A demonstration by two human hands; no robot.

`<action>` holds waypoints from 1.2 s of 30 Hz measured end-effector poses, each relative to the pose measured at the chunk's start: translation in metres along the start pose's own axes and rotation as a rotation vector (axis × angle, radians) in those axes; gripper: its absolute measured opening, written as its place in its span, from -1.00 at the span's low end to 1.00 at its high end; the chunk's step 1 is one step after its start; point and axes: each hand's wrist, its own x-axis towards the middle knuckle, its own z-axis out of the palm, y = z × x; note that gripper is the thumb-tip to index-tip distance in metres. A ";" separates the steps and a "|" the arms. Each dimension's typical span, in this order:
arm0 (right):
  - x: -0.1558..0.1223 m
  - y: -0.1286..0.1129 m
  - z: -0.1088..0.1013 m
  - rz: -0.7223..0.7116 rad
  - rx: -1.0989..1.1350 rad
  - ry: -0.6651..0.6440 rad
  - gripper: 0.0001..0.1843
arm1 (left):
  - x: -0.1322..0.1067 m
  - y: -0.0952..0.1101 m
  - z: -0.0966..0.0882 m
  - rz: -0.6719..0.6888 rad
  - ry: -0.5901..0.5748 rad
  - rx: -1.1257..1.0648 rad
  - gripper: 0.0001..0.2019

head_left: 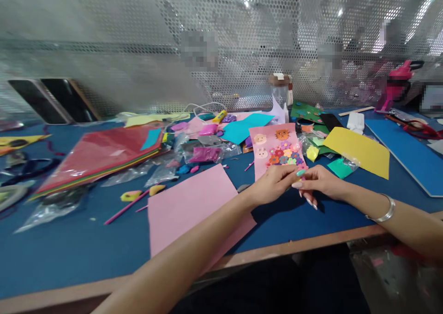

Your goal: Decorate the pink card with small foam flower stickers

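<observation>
My left hand [273, 184] and my right hand [320, 181] meet over the blue table [69, 254], fingertips pinched together on a small mint-green foam piece [301, 172]. Just beyond the fingers lies a pink sheet [273, 149] decorated with foam flowers and animal faces. A plain pink paper sheet [194, 203] lies under my left forearm. A silver bangle [386, 210] circles my right wrist.
A stack of coloured sheets [104, 155] lies at the left, a yellow sheet [358, 150] and a blue board [408, 150] at the right. Plastic bags, foam bits, a pink stick [126, 207] and a jar [279, 95] clutter the middle. A perforated metal screen [138, 51] backs the table.
</observation>
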 end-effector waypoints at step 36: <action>0.004 0.005 -0.002 -0.021 -0.043 0.080 -0.76 | 0.001 -0.006 0.001 0.116 0.056 0.351 -0.68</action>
